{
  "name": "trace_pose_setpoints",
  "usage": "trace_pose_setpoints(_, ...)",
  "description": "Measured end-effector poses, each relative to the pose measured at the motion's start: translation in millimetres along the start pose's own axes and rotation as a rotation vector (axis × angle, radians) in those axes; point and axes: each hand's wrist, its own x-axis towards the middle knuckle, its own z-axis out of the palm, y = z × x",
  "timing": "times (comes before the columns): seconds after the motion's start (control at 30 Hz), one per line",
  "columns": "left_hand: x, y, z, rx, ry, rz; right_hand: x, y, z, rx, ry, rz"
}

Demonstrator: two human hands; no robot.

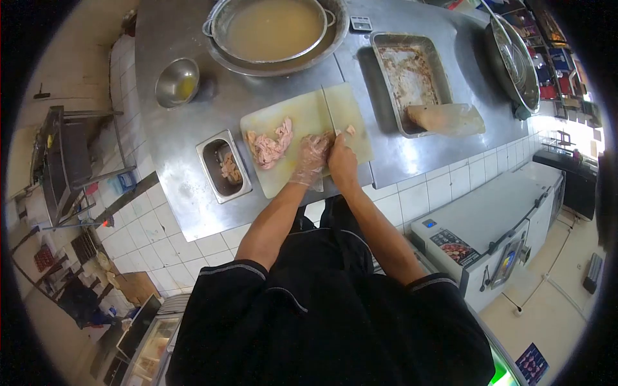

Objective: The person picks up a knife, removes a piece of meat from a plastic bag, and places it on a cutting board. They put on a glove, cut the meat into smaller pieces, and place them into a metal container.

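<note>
My right hand point(342, 158) is closed round the handle of a knife point(329, 109), whose blade points away over the cutting board point(302, 106). Beside it on the left, my left hand point(313, 154), in a clear plastic glove, is pressed down on the board with its fingers together; what lies under them is too hidden to name. A heap of pale pink meat point(270, 148) lies on the board's left part. One small meat piece point(350, 130) sits just right of the knife. Left of the board, a metal container point(207, 161) holds some meat pieces point(230, 168).
Behind the board stands a large pot point(273, 29) of cloudy liquid in a wide basin. A small steel bowl point(177, 82) is at the back left. To the right are a stained tray point(412, 74) with a bag point(460, 119) across its corner, and a large pan point(513, 63).
</note>
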Motion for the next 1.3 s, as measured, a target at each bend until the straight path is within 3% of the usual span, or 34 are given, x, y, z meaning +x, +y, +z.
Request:
trace_pose_setpoints(0.17, 9.2, 10.6, -17.4, 0.004, -0.059, -0.051, -12.0, 9.2, 8.9, -0.081, -0.037, 0.035)
trace_pose_setpoints(0.3, -3.8, -5.7, 3.8, 0.102, -0.016, 0.012, -35.5, 4.0, -4.4, 0.047, -0.011, 0.023)
trace_pose_setpoints(0.47, 16.5, 16.0, -23.8, 0.060, 0.050, 0.052, -89.4, 23.2, 8.7, -0.002, -0.024, 0.088)
trace_pose_setpoints(0.53, 22.6, 19.8, -34.9, -0.013, -0.049, 0.032, -102.7, 27.6, 10.7, -0.010, -0.022, 0.088)
trace_pose_setpoints(0.57, 25.1, 21.1, -38.0, -0.046, -0.092, 0.029, -97.6, 27.4, 11.1, -0.002, -0.034, 0.090)
trace_pose_setpoints(0.67, 25.3, 23.7, -34.3, -0.074, 0.047, 0.001, -65.0, 25.7, 12.0, 0.000, -0.033, 0.053)
trace_pose_setpoints(0.8, 12.4, 4.2, -11.1, -0.046, -0.078, -0.065, -25.0, 10.0, 3.0, -0.093, -0.111, 0.076)
trace_pose_setpoints(0.97, 11.7, 5.6, -15.3, -0.055, -0.230, -0.115, 6.0, 1.2, 3.5, -0.016, 0.058, -0.098)
trace_pose_setpoints(1.03, 9.0, 5.8, -12.2, -0.053, -0.174, -0.078, 10.4, 8.9, 8.0, -0.023, 0.080, -0.118)
trace_pose_setpoints(1.3, 0.8, 6.2, -1.8, 0.005, -0.060, -0.027, -101.0, 54.3, 8.4, -0.048, -0.068, 0.027)
